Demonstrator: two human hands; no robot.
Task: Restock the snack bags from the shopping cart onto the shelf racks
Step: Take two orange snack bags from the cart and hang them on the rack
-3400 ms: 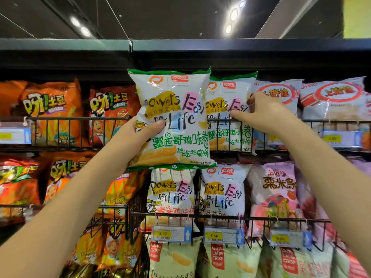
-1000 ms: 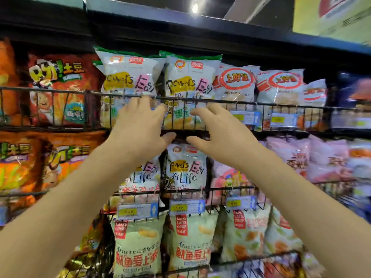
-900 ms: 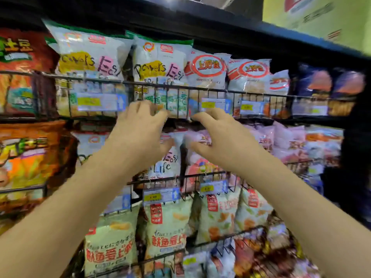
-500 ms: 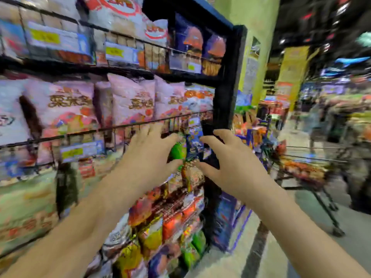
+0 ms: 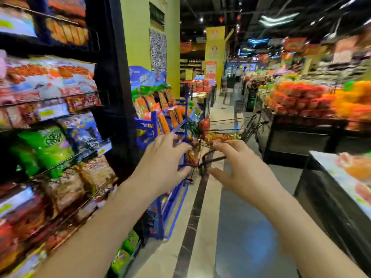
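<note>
Your left hand [image 5: 160, 169] and right hand [image 5: 243, 171] are held out ahead, fingers loosely spread, gripping nothing. The shopping cart [image 5: 248, 126] with its snack bags [image 5: 222, 136] stands beyond your fingertips at twelve o'clock, though blur hides any contact. Shelf racks [image 5: 50, 99] line nine o'clock.

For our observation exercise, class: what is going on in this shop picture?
A person faces down a shop aisle with both bare hands out in front. The left hand and right hand hold nothing, fingers loosely spread, reaching toward a wire shopping cart loaded with red and orange snack bags. Black wire shelf racks, stocked with bags, stand on the person's left.
</note>
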